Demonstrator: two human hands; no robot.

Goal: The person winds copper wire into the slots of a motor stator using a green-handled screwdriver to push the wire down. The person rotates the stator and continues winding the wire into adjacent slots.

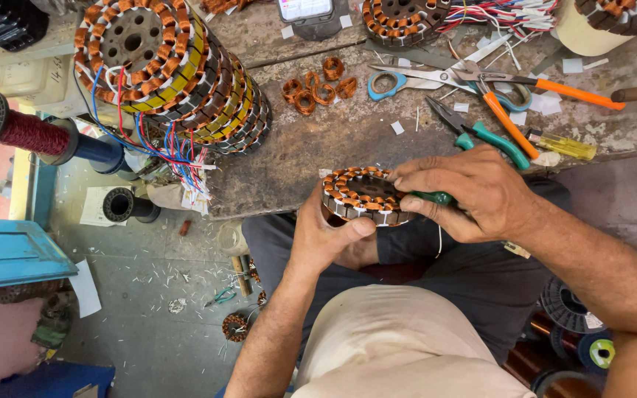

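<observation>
Though gripped, green tool (432,197) mostly hidden

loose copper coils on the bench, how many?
4 loose copper coils, clustered on the bench behind the held stator. More may overlap there; one looks doubled.

Both bare forearms reach forward from the bottom of the view and meet over the person's lap, just short of the bench's near edge. The left hand (329,232) is turned palm up, fingers cupped from below and the thumb pressed flat along the near side of what it grips. The right hand (473,193) comes in from the right, knuckles up, wrist bent slightly inward, its fingers (418,180) curled tight in a closed pinch. The two hands sit close together, almost touching.
</observation>
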